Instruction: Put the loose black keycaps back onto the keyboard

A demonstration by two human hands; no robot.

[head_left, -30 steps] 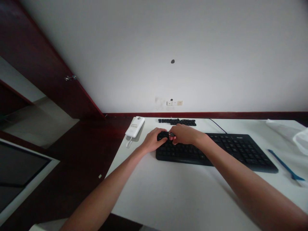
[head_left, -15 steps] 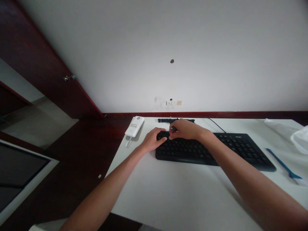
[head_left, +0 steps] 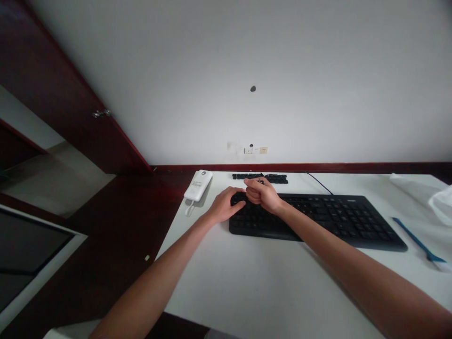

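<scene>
A black keyboard [head_left: 339, 216] lies flat on the white table, with gaps among its keys hard to make out. My left hand [head_left: 225, 204] holds the keyboard's left end, thumb over the keys and index finger along the back corner. Above the keyboard's left part, my right hand [head_left: 263, 194] is closed, the thumb pointing left. A small dark object [head_left: 260, 181] shows between its fingers; its kind is unclear. Behind the keyboard, several loose black keycaps [head_left: 277, 178] stand in rows, partly covered by my right hand.
A white power bank [head_left: 198, 186] with a short cable lies near the table's left edge. To the right are a blue-handled brush [head_left: 416, 239] and a crumpled white plastic bag [head_left: 443, 202]. The keyboard's cable [head_left: 319, 183] runs backward. A wall with sockets [head_left: 256, 150] rises behind.
My right hand has turned and drawn slightly left, its fingers now curled with the dark object at the top. My left hand stays on the keyboard's left end.
</scene>
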